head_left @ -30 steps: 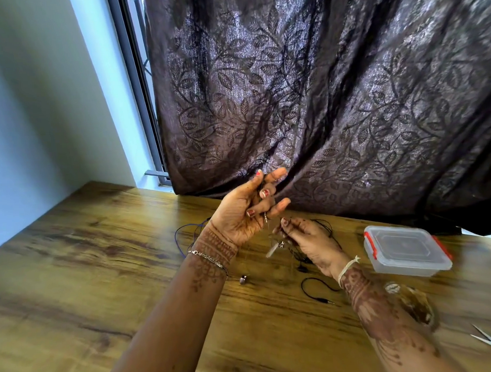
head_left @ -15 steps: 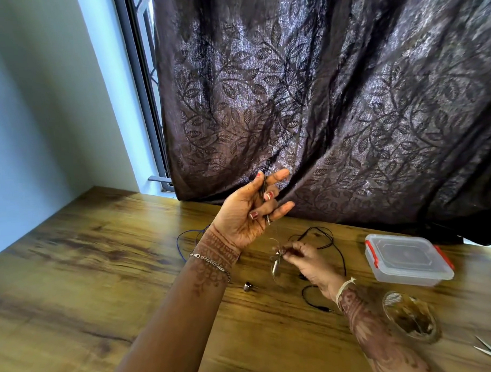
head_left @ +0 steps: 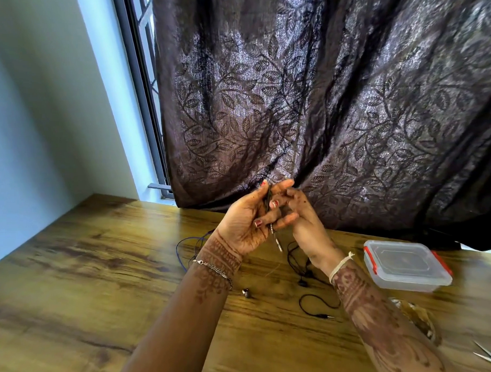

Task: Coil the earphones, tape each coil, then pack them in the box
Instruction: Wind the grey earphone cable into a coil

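Left grip (head_left: 248, 222) holds earphone cable (head_left: 268, 203) upright, plug (head_left: 277, 241) pointing down.

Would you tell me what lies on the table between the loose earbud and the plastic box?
Head view: a black earphone cable lies between the earbud and the box; the right forearm crosses there too.

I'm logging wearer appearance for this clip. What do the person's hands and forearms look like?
No sleeves show. Reddish-brown henna patterns band both wrists and run along both forearms. The left hand has red nail polish and a silver chain bracelet at its wrist; the right hand wears a pale thread band, knotted, at its wrist.
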